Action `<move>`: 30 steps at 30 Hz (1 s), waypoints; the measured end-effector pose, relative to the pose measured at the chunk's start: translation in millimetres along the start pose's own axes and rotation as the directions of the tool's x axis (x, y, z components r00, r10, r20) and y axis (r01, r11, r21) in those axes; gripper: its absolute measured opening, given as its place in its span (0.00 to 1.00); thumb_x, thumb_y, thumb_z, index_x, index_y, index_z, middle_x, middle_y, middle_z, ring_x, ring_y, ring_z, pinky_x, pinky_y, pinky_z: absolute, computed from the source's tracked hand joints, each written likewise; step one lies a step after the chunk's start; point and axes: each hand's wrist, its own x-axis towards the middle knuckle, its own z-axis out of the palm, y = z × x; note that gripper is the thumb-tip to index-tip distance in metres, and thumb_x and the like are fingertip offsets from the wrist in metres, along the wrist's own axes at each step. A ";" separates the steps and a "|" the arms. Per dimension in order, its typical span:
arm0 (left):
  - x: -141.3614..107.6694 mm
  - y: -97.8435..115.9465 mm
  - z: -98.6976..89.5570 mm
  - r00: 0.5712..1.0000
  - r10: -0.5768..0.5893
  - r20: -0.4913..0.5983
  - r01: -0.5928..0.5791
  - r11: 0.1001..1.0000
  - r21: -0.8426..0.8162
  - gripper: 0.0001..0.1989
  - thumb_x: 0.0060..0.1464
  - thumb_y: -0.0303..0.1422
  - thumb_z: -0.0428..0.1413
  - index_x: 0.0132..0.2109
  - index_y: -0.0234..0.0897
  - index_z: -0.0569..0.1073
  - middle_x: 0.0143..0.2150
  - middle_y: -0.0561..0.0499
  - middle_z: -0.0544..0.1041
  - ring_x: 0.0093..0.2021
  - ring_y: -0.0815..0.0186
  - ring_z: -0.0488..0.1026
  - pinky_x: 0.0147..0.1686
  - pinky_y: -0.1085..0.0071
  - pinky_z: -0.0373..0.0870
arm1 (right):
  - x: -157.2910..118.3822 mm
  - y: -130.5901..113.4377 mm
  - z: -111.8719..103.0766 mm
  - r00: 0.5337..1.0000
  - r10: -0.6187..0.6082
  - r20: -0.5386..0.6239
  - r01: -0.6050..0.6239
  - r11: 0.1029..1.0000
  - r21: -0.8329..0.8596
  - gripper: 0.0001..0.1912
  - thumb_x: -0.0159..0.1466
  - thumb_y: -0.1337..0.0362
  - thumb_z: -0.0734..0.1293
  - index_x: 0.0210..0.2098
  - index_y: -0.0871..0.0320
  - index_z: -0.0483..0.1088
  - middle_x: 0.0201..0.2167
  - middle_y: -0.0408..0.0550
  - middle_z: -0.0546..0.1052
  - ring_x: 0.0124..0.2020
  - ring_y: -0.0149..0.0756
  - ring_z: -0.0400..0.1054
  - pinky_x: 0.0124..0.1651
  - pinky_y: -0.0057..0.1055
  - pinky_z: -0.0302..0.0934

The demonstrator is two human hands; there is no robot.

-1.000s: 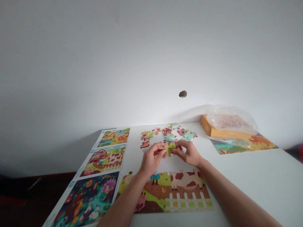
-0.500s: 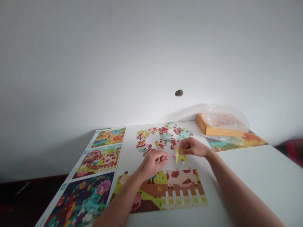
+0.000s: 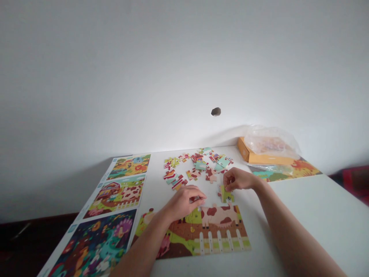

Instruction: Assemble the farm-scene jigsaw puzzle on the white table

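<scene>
The left forearm point(image 3: 147, 244) hides perhaps a strip of the assembled puzzle point(image 3: 198, 232)

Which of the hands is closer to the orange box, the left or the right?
Right. The right hand is in front of the orange box and a bit to its left. The left hand is farther left and nearer the camera.

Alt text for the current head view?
A person's right hand holds a green puzzle piece just beyond a partly assembled farm puzzle; the left hand is by the puzzle's far edge. Loose pieces lie farther back on the white table, with picture sheets at left and an orange box topped with clear plastic at right.
</scene>
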 end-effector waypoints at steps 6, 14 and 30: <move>-0.3 3.8 -3.1 0.996 0.038 0.075 -0.041 0.998 0.043 0.11 0.52 0.40 0.61 0.41 0.41 0.80 0.38 0.49 0.78 0.37 0.66 0.73 0.40 0.72 0.69 | -3.8 -7.0 -1.7 1.000 -0.027 -0.003 0.027 0.999 0.026 0.06 0.50 0.64 0.72 0.27 0.60 0.73 0.20 0.40 0.74 0.21 0.27 0.63 0.24 0.22 0.52; -0.3 9.6 -5.0 0.992 0.040 0.122 -0.059 0.986 0.156 0.18 0.48 0.47 0.62 0.43 0.45 0.80 0.43 0.48 0.71 0.45 0.62 0.69 0.47 0.67 0.68 | -1.3 1.2 1.9 0.996 0.048 0.078 -0.045 0.998 -0.032 0.10 0.47 0.62 0.73 0.27 0.61 0.73 0.21 0.41 0.75 0.23 0.29 0.66 0.24 0.23 0.54; -0.9 3.9 -7.7 0.999 0.033 0.026 -0.041 0.929 0.369 0.26 0.44 0.49 0.64 0.50 0.47 0.75 0.49 0.48 0.72 0.51 0.56 0.64 0.54 0.59 0.63 | 23.5 6.2 11.5 0.760 0.152 -0.632 0.023 0.966 0.259 0.17 0.56 0.55 0.68 0.39 0.61 0.75 0.21 0.43 0.74 0.16 0.26 0.59 0.18 0.23 0.50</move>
